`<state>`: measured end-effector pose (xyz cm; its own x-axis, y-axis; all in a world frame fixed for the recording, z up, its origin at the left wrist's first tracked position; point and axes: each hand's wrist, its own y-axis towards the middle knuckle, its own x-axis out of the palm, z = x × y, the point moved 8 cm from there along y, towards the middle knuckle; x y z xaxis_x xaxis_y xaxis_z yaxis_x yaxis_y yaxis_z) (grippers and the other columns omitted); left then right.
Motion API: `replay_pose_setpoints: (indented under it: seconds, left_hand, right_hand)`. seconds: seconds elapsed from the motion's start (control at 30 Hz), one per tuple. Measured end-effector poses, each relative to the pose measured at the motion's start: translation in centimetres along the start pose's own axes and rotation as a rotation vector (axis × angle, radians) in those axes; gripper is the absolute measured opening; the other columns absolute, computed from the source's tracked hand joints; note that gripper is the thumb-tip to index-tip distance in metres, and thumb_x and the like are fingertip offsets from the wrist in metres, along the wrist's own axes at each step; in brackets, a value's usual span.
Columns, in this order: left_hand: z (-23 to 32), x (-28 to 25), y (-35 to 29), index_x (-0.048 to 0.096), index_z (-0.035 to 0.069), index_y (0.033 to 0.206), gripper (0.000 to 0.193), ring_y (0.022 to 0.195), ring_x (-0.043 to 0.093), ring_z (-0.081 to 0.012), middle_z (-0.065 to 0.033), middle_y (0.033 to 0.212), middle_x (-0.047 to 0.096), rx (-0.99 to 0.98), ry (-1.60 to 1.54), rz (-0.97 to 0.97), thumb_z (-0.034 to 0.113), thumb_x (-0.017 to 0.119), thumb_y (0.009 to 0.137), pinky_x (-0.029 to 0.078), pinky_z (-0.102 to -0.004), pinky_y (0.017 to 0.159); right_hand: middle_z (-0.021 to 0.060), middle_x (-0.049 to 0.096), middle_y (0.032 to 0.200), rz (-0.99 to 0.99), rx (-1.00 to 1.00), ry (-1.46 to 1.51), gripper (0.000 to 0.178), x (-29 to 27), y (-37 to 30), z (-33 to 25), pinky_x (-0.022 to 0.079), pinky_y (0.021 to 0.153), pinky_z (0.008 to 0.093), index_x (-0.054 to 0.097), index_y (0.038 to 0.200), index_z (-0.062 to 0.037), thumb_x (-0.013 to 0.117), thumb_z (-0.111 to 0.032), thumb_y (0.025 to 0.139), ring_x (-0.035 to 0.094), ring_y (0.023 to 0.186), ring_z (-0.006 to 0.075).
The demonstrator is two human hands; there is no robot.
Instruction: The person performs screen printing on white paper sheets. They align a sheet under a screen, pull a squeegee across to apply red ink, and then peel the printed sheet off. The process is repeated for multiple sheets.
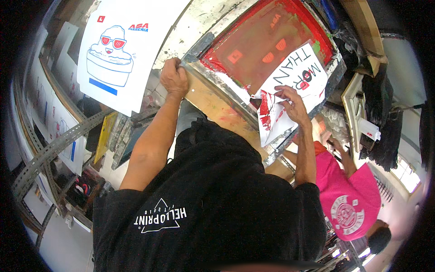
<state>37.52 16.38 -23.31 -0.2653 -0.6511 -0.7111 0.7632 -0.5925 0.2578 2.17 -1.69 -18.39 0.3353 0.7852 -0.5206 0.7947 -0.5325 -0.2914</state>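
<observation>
A screen printing frame (pixel 210 41) lies tilted before me, its mesh smeared with brown and red ink. My left hand (pixel 174 79) is closed at the frame's near left corner, its fingertips partly hidden. On the frame's right part lies a white paper sheet (pixel 316 92) with large black lettering and red ink stains. My right hand (pixel 293 105) pinches the creased sheet near its middle. The sheet's lower end, streaked red, hangs over the frame's near edge. Beneath that edge is a tan board (pixel 213 103) with red smudges.
A large white printed sheet (pixel 122 93) with a blue and red cartoon stands at the left. Below it runs a perforated metal bar (pixel 59 145). Another person in a pink shirt (pixel 349 199) is close at my right. Dark cloths (pixel 385 118) hang at the far right.
</observation>
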Motion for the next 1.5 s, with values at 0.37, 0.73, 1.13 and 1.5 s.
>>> replay_pose_setpoints:
  seconds: [0.37, 0.73, 1.13, 1.5]
  left_hand:
    - [0.0, 0.2, -0.2, 0.061, 0.005, 0.094, 0.023, 0.081, 0.061, -0.0340, -0.0147, 0.087, 0.062, -0.030, -0.010, -0.024, 0.013, 0.051, 0.075, 0.048, -0.0433, 0.073]
    - [-0.1, 0.3, -0.1, 0.061, 0.005, 0.095, 0.024, 0.080, 0.062, -0.0329, -0.0143, 0.088, 0.062, -0.007, -0.003, -0.014, 0.013, 0.051, 0.075, 0.049, -0.0421, 0.073]
    - [-0.7, 0.2, -0.3, 0.060, 0.006, 0.096, 0.024, 0.081, 0.063, -0.0330, -0.0141, 0.088, 0.064, -0.033, 0.030, 0.002, 0.011, 0.051, 0.074, 0.048, -0.0427, 0.073]
    - [-0.2, 0.3, -0.1, 0.060, 0.007, 0.096, 0.024, 0.084, 0.062, -0.0332, -0.0137, 0.088, 0.063, -0.043, 0.043, -0.038, 0.011, 0.051, 0.074, 0.047, -0.0434, 0.075]
  right_hand:
    - [0.0016, 0.055, 0.088, 0.260, 0.222, 0.325, 0.013, -0.8, -0.1, 5.1, 0.046, 0.079, 0.0233, 0.056, 0.094, 0.0043, 0.053, 0.012, 0.084, 0.052, 0.085, 0.0078]
    - [-0.0028, 0.053, 0.086, 0.553, 0.282, 0.438, 0.008, -3.0, 1.0, 8.3, 0.042, 0.065, 0.0221, 0.055, 0.093, -0.0021, 0.057, 0.004, 0.088, 0.048, 0.074, 0.0061]
    - [0.0122, 0.057, 0.124, 0.665, -0.188, -0.796, 0.037, -8.9, 0.6, -2.6, 0.043, 0.100, 0.0310, 0.050, 0.129, 0.0030, 0.051, -0.013, 0.097, 0.054, 0.114, 0.0228]
    - [0.0136, 0.059, 0.121, 0.941, 0.027, 0.480, 0.039, -18.3, 0.1, 3.7, 0.044, 0.098, 0.0329, 0.052, 0.127, 0.0025, 0.055, -0.014, 0.092, 0.056, 0.112, 0.0251]
